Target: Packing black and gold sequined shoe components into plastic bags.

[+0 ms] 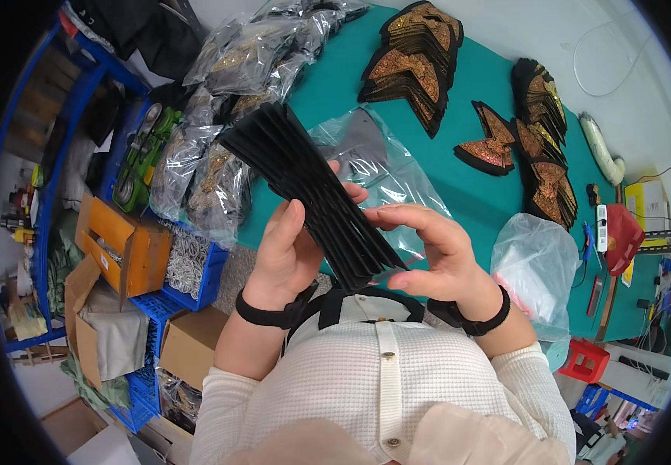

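Note:
A stack of black bow-shaped pieces [316, 194], narrow in its middle, is held tilted in front of my chest with its layered edges towards me. My left hand [287, 240] is closed round it: the thumb presses the near side, and fingertips show past the far side. My right hand [440, 256] is at the stack's lower right end, index finger and thumb curved against its edge; its other fingers are mostly hidden. Under the stack, a clear plastic bag [409, 174] lies on the green table [475, 70], with a dark grey piece [362, 139] showing through it.
Stacks of glittery brown-and-black bow shapes [413, 66] [545, 139] and a single bow shape [490, 143] lie farther back. Bagged pieces [234, 101] heap at the left. Another plastic bag [535, 260], a red tool [626, 240] and a blue-handled tool [588, 242] are at right. Boxes [122, 244] stand lower left.

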### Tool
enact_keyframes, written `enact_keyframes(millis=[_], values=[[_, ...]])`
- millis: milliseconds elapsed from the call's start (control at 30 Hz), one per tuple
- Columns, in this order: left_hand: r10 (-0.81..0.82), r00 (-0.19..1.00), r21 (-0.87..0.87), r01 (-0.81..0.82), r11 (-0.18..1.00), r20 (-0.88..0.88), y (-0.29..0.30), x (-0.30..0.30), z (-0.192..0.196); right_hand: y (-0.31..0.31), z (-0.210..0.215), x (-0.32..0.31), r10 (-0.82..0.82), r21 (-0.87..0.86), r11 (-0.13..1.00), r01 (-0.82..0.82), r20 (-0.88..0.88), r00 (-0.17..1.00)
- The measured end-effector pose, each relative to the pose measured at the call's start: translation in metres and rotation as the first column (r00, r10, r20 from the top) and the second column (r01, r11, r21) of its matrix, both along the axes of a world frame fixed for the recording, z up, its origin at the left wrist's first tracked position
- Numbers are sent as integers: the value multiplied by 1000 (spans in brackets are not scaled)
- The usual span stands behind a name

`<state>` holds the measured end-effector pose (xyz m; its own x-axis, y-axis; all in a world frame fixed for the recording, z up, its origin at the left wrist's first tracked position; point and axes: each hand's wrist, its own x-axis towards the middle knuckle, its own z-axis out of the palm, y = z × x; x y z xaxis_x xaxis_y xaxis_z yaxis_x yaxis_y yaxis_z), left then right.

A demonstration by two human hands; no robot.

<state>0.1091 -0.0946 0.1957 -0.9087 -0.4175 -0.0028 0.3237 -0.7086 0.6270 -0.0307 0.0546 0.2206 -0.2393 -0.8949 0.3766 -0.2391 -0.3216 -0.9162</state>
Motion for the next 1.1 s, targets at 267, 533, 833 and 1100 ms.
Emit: enact_keyframes(millis=[267,533,833,1100], values=[[-11,999,-130,17,991,42,4,-1,0,6,-1,-4,-20,-71,997,13,-112,994],[-61,997,-205,70,976,49,5,1,5,7,0,0,-63,-136,990,47,-114,991],[-38,999,-165,44,985,40,6,1,5,10,2,1,-65,-166,985,44,-122,990],[-3,998,-131,12,991,69,7,3,9,11,-2,9,-208,-203,968,148,-315,926]])
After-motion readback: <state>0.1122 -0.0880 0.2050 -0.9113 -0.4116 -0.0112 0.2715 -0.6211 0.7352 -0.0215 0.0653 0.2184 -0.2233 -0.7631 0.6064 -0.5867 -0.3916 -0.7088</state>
